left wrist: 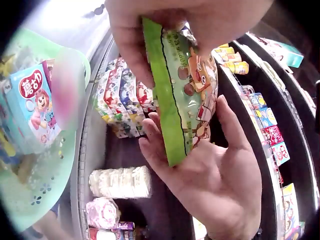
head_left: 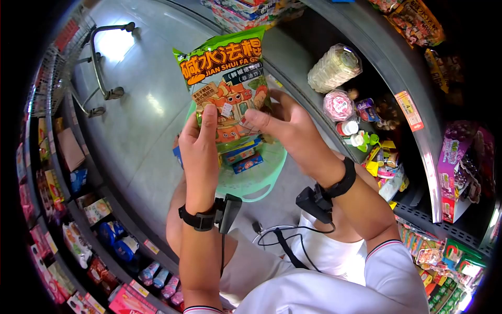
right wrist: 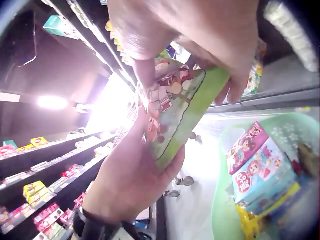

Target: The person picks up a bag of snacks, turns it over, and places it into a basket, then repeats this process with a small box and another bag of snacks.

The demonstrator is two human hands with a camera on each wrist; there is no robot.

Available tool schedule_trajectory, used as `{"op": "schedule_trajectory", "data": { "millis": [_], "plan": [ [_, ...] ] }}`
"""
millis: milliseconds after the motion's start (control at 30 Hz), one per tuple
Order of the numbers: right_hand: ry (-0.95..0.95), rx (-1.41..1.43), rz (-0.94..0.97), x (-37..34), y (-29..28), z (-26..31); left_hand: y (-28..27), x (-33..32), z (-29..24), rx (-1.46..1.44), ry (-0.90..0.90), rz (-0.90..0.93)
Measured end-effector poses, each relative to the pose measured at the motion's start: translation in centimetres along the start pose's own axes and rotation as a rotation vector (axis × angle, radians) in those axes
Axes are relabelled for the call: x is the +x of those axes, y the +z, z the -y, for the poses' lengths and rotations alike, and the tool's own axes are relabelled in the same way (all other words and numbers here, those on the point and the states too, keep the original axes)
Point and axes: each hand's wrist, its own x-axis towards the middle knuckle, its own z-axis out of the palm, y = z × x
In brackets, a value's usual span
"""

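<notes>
Both hands hold up a green snack bag point(head_left: 222, 65) with large orange lettering and cartoon figures on its front. My left hand point(head_left: 201, 152) grips its lower left edge, thumb on the front. On the lower right, my right hand point(head_left: 300, 136) pinches it with the thumb across the front and fingers behind. Seen from the left wrist, the bag's bright green bottom seam point(left wrist: 170, 110) runs between the two hands. Below the bag is a light green plastic basket point(head_left: 261, 191), partly hidden by it, with small packets and boxes inside.
On the right, a dark shelf carries a clear-wrapped stack point(head_left: 334, 68), a pink round pack point(head_left: 339, 105) and small bottles. Packaged goods point(head_left: 112, 235) fill curved shelves on the left. A wheeled metal frame point(head_left: 97, 68) stands on the grey floor ahead.
</notes>
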Motion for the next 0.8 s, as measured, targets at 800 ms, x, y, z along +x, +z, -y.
{"op": "schedule_trajectory", "data": {
  "millis": [800],
  "plan": [
    [-0.073,0.079,-0.032,-0.3,-0.8,0.3,0.0,-0.5,0.4,-0.125,-0.016,0.037]
  ]
}}
